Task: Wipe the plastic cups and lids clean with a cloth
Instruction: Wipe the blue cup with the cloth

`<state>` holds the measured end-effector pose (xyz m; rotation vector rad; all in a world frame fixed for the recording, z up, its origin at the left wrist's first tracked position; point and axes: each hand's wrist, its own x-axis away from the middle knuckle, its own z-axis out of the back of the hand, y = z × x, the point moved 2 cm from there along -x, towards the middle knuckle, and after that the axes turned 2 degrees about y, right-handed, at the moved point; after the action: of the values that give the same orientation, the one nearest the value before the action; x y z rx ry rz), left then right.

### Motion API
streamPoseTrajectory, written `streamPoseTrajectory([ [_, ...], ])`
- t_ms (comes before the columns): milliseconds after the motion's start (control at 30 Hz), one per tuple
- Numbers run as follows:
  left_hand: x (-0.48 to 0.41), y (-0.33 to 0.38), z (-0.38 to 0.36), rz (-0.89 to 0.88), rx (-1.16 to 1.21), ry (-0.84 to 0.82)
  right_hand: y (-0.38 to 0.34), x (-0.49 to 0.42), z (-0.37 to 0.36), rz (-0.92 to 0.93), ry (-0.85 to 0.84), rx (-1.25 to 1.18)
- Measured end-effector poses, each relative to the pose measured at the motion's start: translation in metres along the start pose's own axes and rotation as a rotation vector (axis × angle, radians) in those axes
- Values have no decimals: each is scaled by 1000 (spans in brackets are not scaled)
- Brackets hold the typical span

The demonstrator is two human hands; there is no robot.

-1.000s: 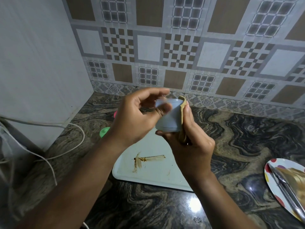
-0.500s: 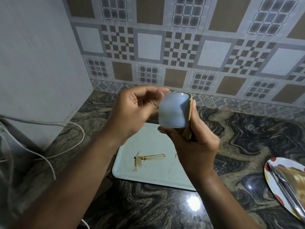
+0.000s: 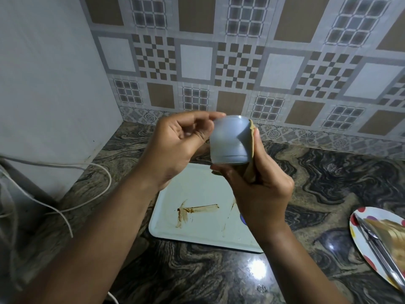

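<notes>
A dark swirled stone countertop (image 3: 328,183) carries a brown-smeared white tray (image 3: 197,227). A spotted plate (image 3: 355,229) lies right of it and a white cable (image 3: 109,181) left.

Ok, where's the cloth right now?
Head view, just right of centre: the tan cloth sits between the right hand and the pale blue cup, above the stained white tray.

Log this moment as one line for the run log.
step: wiping blue cup | right hand: grips cloth against cup's side | left hand: fingertips on cup | stained tray below on counter

cloth (image 3: 252,139) mostly hidden behind cup (image 3: 228,141) (1 edge shows), plate (image 3: 355,236) cropped at right
</notes>
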<state>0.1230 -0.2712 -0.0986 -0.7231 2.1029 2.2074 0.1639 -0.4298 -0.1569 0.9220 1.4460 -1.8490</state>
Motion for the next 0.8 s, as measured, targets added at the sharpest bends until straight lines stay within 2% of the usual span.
streamPoseTrajectory([
  [100,-2,0,-1,-5,14,-4,2,3,-1,-4,24,-25],
  [200,-2,7,-4,-98,-143,-5,0,6,0,146,-9,102],
  [267,-2,10,-7,-164,-237,9,1,7,0,163,-6,110],
  [333,-2,10,-8,-165,-212,31,2,7,1,98,27,44],
  [433,-3,10,-3,-60,-44,31,-2,1,4,-119,55,-204],
  [533,-4,8,-4,-4,37,-7,-4,-2,5,-189,44,-278],
  [600,-4,10,-4,-11,70,0,-5,-4,5,-136,24,-219],
  [667,-4,14,-5,-57,29,13,-4,-6,5,0,14,-78],
  [733,-3,16,-6,-154,-144,26,-4,-5,4,131,17,38],
  [800,-1,15,-6,-218,-274,30,-2,-3,2,149,16,45],
])
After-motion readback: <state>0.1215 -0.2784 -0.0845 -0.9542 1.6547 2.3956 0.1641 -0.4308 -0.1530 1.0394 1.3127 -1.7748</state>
